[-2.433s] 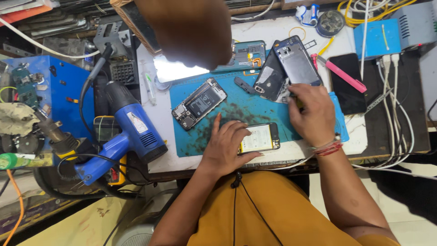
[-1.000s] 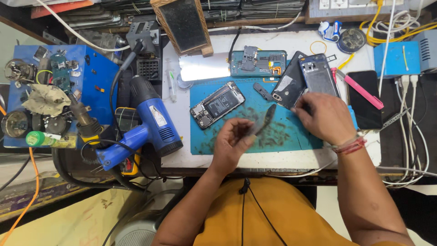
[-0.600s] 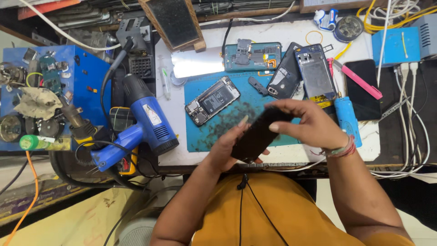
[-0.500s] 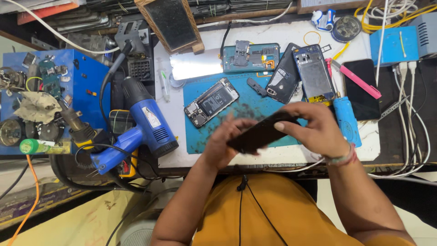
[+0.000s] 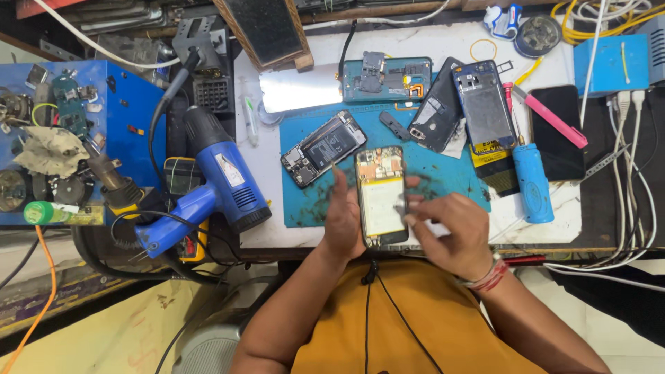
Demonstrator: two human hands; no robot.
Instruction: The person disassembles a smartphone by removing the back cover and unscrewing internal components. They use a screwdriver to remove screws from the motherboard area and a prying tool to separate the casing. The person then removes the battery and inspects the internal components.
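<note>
The opened phone (image 5: 380, 196) is being held above the near edge of the teal work mat (image 5: 443, 181), back cover already off, with its yellowish battery and internal frame facing up. That much of the strip-down appears done; the inner parts look to be in place, so the work on them seems, in my judgement, to be outstanding.

The left hand (image 5: 344, 220) is cupping the phone's left edge, palm upright, index finger extended upward along that side, thumb hidden behind the body. Its grip is grasping the phone. The right hand (image 5: 450, 234) is sitting just beside the phone's right edge, fingers curled, thumb and forefinger pinched together against that edge. Whether that grip is clamping the phone itself or a small part or tool, the picture is not showing clearly.

On the surface, a second dismantled phone (image 5: 323, 147) is lying tilted on the mat beyond the held unit. Two dark back shells (image 5: 463, 104) are resting at the mat's far right corner. A blue hot-air gun (image 5: 208, 183) is lying left of the mat, and a blue-handled screwdriver (image 5: 532, 181) is lying right of it.
</note>
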